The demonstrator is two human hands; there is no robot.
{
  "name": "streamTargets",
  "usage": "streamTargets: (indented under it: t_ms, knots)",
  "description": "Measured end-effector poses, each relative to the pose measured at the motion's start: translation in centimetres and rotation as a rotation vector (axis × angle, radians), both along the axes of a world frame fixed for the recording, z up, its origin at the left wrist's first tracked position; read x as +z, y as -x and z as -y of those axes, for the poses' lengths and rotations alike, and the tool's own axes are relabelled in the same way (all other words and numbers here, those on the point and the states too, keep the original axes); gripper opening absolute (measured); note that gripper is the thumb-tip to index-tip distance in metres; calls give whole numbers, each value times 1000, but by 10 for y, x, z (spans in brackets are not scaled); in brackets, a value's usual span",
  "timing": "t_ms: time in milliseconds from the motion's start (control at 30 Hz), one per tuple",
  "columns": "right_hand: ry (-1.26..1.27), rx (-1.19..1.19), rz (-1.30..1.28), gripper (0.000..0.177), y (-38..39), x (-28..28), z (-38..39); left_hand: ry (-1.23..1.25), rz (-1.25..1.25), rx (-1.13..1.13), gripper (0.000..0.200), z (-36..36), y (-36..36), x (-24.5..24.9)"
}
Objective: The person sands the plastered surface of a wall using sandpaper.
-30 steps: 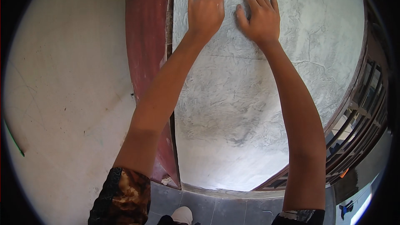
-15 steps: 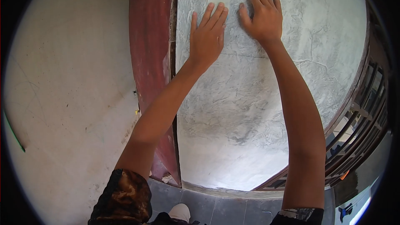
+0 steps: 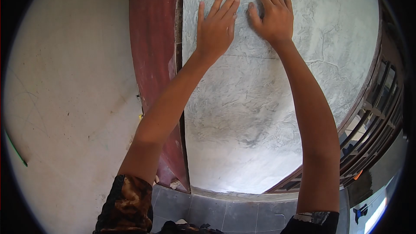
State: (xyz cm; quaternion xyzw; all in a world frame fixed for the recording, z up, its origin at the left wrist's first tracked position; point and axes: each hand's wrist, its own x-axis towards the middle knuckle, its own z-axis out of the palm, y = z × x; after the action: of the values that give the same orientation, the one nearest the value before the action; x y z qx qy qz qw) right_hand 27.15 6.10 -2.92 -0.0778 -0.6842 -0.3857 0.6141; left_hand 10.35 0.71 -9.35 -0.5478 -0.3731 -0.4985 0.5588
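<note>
A mottled grey-white wall surface (image 3: 247,117) with wrinkles and fine crack-like lines stands in front of me. My left hand (image 3: 213,32) lies against its upper left part, fingers stretched out and pointing up. A small pale bluish spot shows beside its thumb side; I cannot make out what it is. My right hand (image 3: 274,17) rests higher and to the right on the same surface, fingers long and thumb spread. Neither hand is wrapped round anything.
A dark red wooden panel (image 3: 152,39) borders the surface on the left, beside a plain beige wall (image 3: 69,82). Dark slatted window frames (image 3: 372,117) stand at the right. Grey floor tiles (image 3: 208,210) lie below. A thin green strip (image 3: 16,149) shows at far left.
My left hand has slid slightly upward along the surface. The right hand stays nearly in place. The pale shoe tip at the bottom has mostly dropped out of view.
</note>
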Motion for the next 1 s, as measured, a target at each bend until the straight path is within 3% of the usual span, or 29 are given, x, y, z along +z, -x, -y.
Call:
streamTargets:
  t_ms: [67, 133, 200, 267, 333, 367, 433, 500, 533, 733, 900, 1000]
  knots:
    - [-47, -18, -34, 54, 3, 0, -11, -99, -57, 45, 43, 0, 2, 57]
    - [-96, -43, -73, 54, 2, -1, -15, -104, -83, 48, 42, -4, 9, 69]
    - [-88, -32, -61, 53, 2, 0, -16, -117, -91, 61, 41, -4, 12, 51]
    - [-93, -36, -60, 53, 3, 0, -19, 30, -10, 64, 43, 4, 8, -8]
    - [-94, -50, -67, 53, 3, -1, -17, 56, -32, 51, 44, 8, 14, -14]
    - [-88, -44, -68, 53, 3, -1, -16, 76, -58, 41, 45, 7, 15, -13]
    - [-85, -50, -69, 52, 2, 0, -14, 33, -86, 18, 44, 0, 16, 35]
    - [-97, -59, -60, 52, 2, -1, -13, -182, -97, 38, 41, -3, 14, 80]
    - [-101, -70, -66, 52, 1, 1, -13, -77, -118, -7, 35, 9, 13, 86]
    - [-89, -59, -83, 52, 3, -2, -13, 16, -37, -20, 39, 5, 15, -7]
    - [-89, -57, -76, 52, 3, -1, -9, -80, -93, -10, 36, 9, 12, 83]
    - [54, -26, -30, 55, 1, -2, 7, -88, -60, -23, 36, 2, 8, 64]
